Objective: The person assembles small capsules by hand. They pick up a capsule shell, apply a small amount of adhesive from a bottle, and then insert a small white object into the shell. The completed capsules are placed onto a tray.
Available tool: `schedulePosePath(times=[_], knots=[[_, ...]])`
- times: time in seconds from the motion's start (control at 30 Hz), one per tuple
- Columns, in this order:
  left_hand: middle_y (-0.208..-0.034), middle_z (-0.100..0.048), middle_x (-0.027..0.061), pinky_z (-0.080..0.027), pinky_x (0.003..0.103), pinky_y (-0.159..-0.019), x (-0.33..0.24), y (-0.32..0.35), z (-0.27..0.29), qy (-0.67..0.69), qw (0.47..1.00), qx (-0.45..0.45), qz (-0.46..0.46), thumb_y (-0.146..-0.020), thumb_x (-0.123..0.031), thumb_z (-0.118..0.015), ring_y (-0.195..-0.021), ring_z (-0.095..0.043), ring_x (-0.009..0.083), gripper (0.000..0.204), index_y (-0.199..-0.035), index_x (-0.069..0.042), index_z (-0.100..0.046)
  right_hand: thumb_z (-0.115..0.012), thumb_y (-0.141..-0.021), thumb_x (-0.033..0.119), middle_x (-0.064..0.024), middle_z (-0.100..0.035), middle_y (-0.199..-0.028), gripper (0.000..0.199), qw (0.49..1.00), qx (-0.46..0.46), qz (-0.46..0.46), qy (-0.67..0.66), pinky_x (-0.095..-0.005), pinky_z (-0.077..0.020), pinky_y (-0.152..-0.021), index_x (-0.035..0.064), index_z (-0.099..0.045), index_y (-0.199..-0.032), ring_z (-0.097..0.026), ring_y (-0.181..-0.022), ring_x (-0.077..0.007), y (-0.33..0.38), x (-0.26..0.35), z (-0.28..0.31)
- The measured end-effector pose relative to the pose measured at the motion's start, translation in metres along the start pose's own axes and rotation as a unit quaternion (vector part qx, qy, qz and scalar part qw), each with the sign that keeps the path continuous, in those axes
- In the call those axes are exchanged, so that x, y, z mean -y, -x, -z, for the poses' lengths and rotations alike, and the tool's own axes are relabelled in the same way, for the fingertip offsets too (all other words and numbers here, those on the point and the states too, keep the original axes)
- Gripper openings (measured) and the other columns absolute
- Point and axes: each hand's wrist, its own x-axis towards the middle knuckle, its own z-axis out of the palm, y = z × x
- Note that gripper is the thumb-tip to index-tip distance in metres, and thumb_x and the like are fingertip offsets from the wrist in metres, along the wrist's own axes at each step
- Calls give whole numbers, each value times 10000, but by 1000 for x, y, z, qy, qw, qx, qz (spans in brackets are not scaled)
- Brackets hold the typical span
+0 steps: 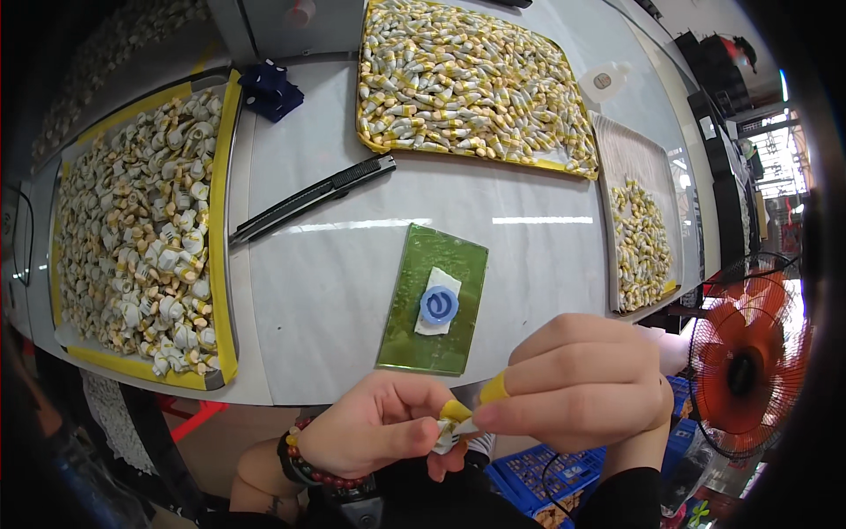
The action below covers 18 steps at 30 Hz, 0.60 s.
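Note:
Just past the table's front edge, my left hand (374, 428) pinches a small white wrapper piece (449, 434) with dark marks between thumb and fingers. My right hand (586, 379) comes in from the right, its fingers curled and pinching the same piece at its right end. Yellow coverings show on a fingertip of each hand. Whether something sits inside the wrapper is hidden by the fingers. Beyond the hands lies a green glass plate (401, 335), with a white pad (448, 280) and a round blue cap-like piece (439, 305) on it.
A left tray (227, 264) holds many loose white and tan pieces. Wrapped white-and-yellow pieces fill a far tray (361, 88); more lie in a right tray (656, 159). A utility knife (313, 198), dark cloth (271, 91), white bottle (604, 81) and orange fan (742, 361) are around.

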Motion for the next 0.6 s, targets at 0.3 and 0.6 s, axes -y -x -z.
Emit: schedulePosePath(times=[0.3,0.6], knots=[[-845,-616,81,-475,224,-674,2,-9,-5,25,999,-7,48,-883,-274,-604,-739,-586,112,315,-982,21,-552,-676,-663,-7,-41,-629,-763,121,997,46,24,48,-207,-495,-533,38,-683,-776,-597,-640,-138,-4,4,2],[-873,-617,74,-475,228,-715,0,-9,-9,-31,999,-30,24,-874,-204,-619,-786,-589,104,258,-991,17,-557,-674,-655,33,-66,-651,-805,152,997,52,-36,33,-221,-507,-574,26,-693,-805,-609,-670,-159,1,13,6]])
